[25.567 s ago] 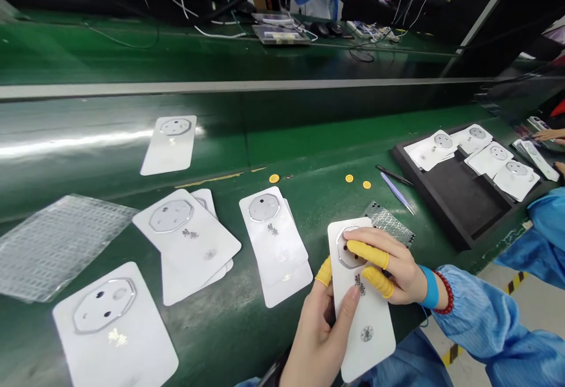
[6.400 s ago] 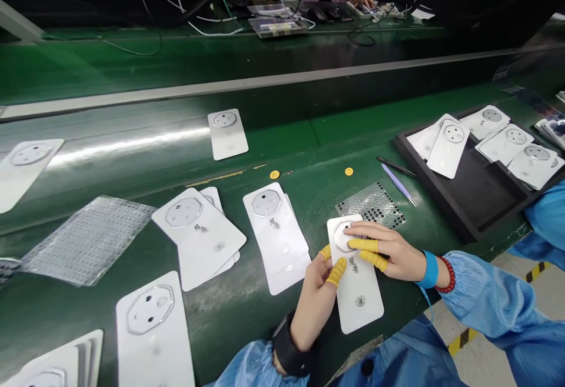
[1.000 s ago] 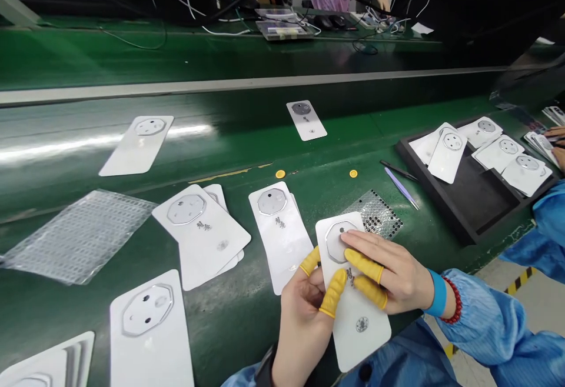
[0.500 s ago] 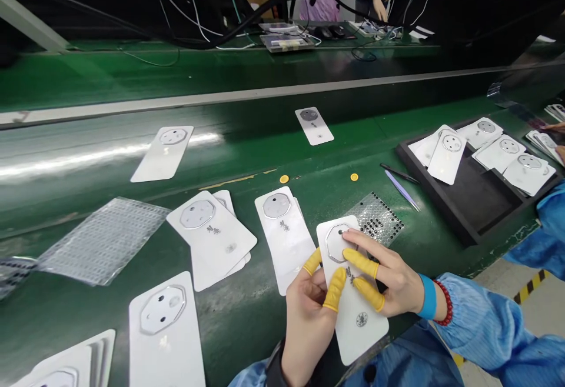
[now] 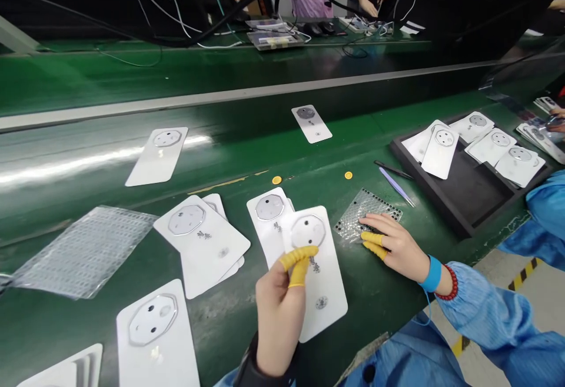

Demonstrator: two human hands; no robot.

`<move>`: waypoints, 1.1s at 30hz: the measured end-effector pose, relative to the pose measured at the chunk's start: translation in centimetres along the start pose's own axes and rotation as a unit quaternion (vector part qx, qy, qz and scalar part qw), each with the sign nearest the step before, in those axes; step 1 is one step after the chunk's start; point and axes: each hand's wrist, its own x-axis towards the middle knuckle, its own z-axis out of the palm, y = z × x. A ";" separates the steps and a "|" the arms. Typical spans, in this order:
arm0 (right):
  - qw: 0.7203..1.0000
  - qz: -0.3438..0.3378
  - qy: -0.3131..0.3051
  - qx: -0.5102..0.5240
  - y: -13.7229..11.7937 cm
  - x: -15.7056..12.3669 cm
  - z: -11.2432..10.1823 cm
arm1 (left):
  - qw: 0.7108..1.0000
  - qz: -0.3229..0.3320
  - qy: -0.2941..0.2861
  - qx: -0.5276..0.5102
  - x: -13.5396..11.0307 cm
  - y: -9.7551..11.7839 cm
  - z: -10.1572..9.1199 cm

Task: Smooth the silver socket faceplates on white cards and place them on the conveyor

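Left of the dotted sheet [image 5: 362,203], the left hand [image 5: 279,310] grips a white panel [image 5: 325,284]; the right hand [image 5: 401,247] is over that sheet, any pinch impossible to tell. A slack hold could drop the panel; careless dragging could shift the sheet.

White round-cornered rectangular panel [image 5: 326,284]: silver octagonal outline, two black dots, dark lettering, round emblem; held, tilted. Clear plastic sheet [image 5: 364,205], black-dotted: flat, near the panel.
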 end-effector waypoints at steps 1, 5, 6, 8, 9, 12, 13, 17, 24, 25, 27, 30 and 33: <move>1.000 0.000 0.013 0.010 0.1 0.0 -0.1 | 0.999 -0.016 -0.027 0.010 0.1 -0.1 0.3; 0.996 -0.015 0.081 0.045 -0.2 0.2 -1.6 | 0.994 -0.045 -0.097 0.013 -0.1 -0.1 1.9; 0.995 -0.018 0.090 0.041 -0.3 0.3 -2.1 | 0.993 -0.048 -0.110 0.011 -0.2 0.0 2.2; 0.994 -0.015 0.105 0.034 -0.4 0.4 -2.7 | 0.991 -0.055 -0.125 0.004 -0.1 0.0 2.4; 0.992 -0.005 0.121 0.038 -0.4 0.5 -2.8 | 0.990 -0.058 -0.126 0.000 0.0 0.0 2.4; 0.975 0.047 0.210 0.055 -0.9 0.5 -2.6 | 0.991 -0.063 -0.116 -0.021 0.3 -0.3 2.3; 0.969 0.058 0.235 0.058 -1.3 0.5 -2.3 | 0.991 -0.064 -0.116 -0.033 0.3 -0.5 2.4; 0.977 0.023 0.186 0.103 -3.4 0.4 -0.9 | 0.982 -0.064 -0.146 -0.099 -0.3 -1.2 3.9; 0.975 0.015 0.099 0.196 -3.4 1.4 0.4 | 0.969 -0.089 -0.141 -0.181 -0.4 -1.8 4.8; 0.978 0.018 0.112 0.173 -3.1 1.7 0.5 | 0.965 -0.099 -0.148 -0.192 -0.4 -1.8 4.8; 0.984 0.007 0.115 0.136 -2.7 2.0 0.7 | 0.957 -0.118 -0.157 -0.212 -0.5 -1.7 4.8; 0.989 -0.030 0.102 0.100 -2.5 2.0 0.9 | 0.946 -0.147 -0.161 -0.239 -0.7 -1.5 4.9; 0.991 -0.066 0.097 0.062 -2.6 1.6 1.0 | 0.937 -0.173 -0.154 -0.262 -0.9 -1.1 5.0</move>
